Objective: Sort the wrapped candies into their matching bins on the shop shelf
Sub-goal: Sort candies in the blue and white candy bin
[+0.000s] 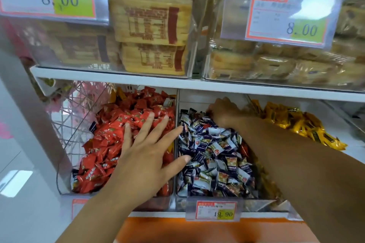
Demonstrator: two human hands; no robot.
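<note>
Three clear bins sit side by side on the lower shelf. The left bin (65, 181) is heaped with red wrapped candies (110, 144). The middle bin (213, 206) holds dark blue and white candies (213, 156), and yellow candies (300, 124) fill the right one. My left hand (146, 154) lies flat with spread fingers over the red pile, its thumb reaching across the divider into the blue candies. At the back of the middle bin my right hand (223, 112) is dug in among the blue candies, fingers curled down and hidden. Whether it holds a candy I cannot tell.
A white shelf board (197, 85) runs just above the bins. Above it stand clear boxes of packaged cakes (150, 25) with price tags (286, 16). A price label (216, 210) hangs on the middle bin's front. Pink wire decor (79, 104) stands at the left.
</note>
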